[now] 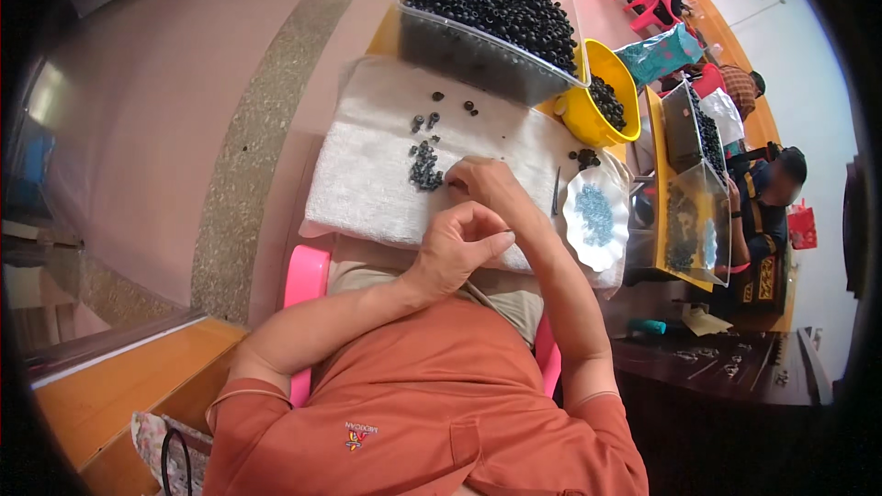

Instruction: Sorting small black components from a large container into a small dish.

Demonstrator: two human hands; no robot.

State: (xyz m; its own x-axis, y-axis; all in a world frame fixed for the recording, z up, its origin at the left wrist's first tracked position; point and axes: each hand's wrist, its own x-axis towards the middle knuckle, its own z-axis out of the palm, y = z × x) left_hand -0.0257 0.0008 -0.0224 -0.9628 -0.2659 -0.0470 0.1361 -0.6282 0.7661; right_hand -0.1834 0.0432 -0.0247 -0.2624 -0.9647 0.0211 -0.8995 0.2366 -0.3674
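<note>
My left hand (452,248) is held low at the near edge of the white cloth (354,165), fingers curled and thumb drawn in toward them. Whatever it may grip is too small or hidden. Just beyond it, my right hand (491,184) crosses over to the left, its fingertips bent together beside a pile of small dark ring-like parts (424,168). I cannot make out anything between those fingertips. A few more black rings (433,119) lie scattered beyond the pile. To the right, a white scalloped dish (577,239) holds small pale-blue pieces (593,214).
A large clear bin (478,50) full of black rings stands at the far edge. Beside it is a yellow bowl (595,124) with more. Tweezers (556,191) and loose black rings (585,159) lie near the dish. A co-worker (767,202) sits at right by clear bins (698,220).
</note>
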